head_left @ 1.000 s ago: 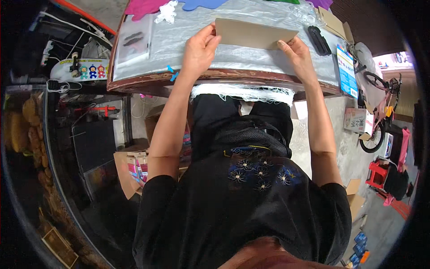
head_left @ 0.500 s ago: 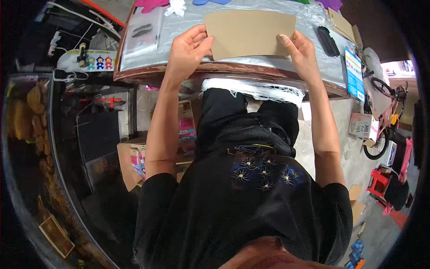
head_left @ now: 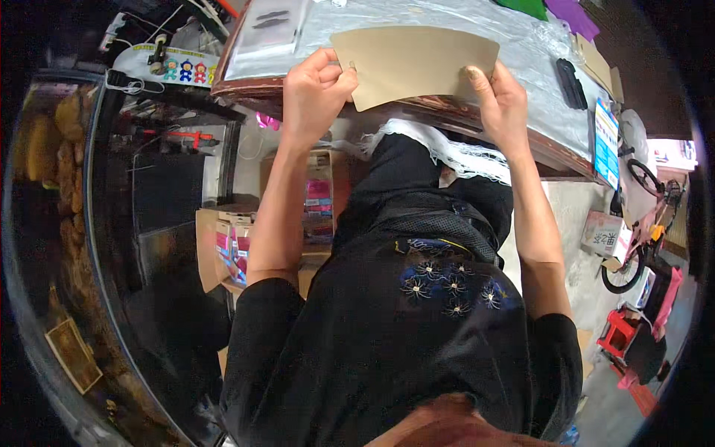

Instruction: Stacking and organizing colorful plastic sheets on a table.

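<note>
A plain brown piece of cardboard (head_left: 417, 65) is stretched between my two hands, over the near edge of the table (head_left: 538, 97). Its top and lower edges look curved. My left hand (head_left: 316, 91) pinches its left end, thumb in front and fingers curled. At the other end, my right hand (head_left: 502, 100) grips it with the thumb on the face toward me; its fingers are partly hidden behind. White fringed cloth (head_left: 447, 149) lies over my lap below the table edge.
On the table lie a clear plastic sleeve (head_left: 269, 30) with dark pieces, a black tool-like object (head_left: 571, 83), green cloth (head_left: 525, 7) and purple cloth (head_left: 573, 18). A blue package (head_left: 607, 141) stands at the right edge. Open cartons (head_left: 212, 249) sit below left; a bicycle (head_left: 625, 268) stands right.
My view has turned, so the table slants more and the pink and blue pieces at its far side have left the picture. Both hands keep hold of the cardboard, now slightly tilted.
</note>
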Motion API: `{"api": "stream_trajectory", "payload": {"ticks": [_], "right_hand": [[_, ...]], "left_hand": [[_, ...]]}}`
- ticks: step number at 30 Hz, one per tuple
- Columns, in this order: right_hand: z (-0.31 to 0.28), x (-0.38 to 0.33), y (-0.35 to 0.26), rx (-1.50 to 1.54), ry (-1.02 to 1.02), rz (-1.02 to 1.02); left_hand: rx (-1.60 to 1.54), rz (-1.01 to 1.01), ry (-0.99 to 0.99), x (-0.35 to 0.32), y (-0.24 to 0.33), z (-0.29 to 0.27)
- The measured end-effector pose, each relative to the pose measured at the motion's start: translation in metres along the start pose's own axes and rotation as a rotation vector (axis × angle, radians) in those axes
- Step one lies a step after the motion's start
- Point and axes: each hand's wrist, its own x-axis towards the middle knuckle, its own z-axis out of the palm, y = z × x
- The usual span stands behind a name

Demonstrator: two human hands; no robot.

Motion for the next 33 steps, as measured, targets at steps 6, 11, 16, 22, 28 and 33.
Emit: {"api": "stream_trajectory", "payload": {"ticks": [6,11,16,22,28,33], "right_hand": [[0.004,-0.013,-0.022,-0.199,-0.076,0.132],[0.01,-0.012,-0.015,-0.033,0.003,0.094],[0.013,-0.007,-0.002,0.073,0.028,0.121],[0.018,-0.001,0.004,0.201,-0.031,0.255],[0.0,-0.008,0.016,0.342,-0.149,0.24],[-0.047,-0.014,0.011,0.193,-0.075,0.314]], "left_hand": [[0.311,0.104,0.22,-0.013,-0.001,0.007],[0.193,0.064,0.114,-0.018,-0.005,0.001],[-0.026,-0.023,0.038,-0.023,-0.005,-0.004],[-0.419,-0.074,0.061,-0.026,-0.018,-0.009],[-0.307,-0.094,0.026,-0.043,-0.048,-0.032],[0.166,-0.274,0.055,-0.064,-0.088,-0.065]]}}
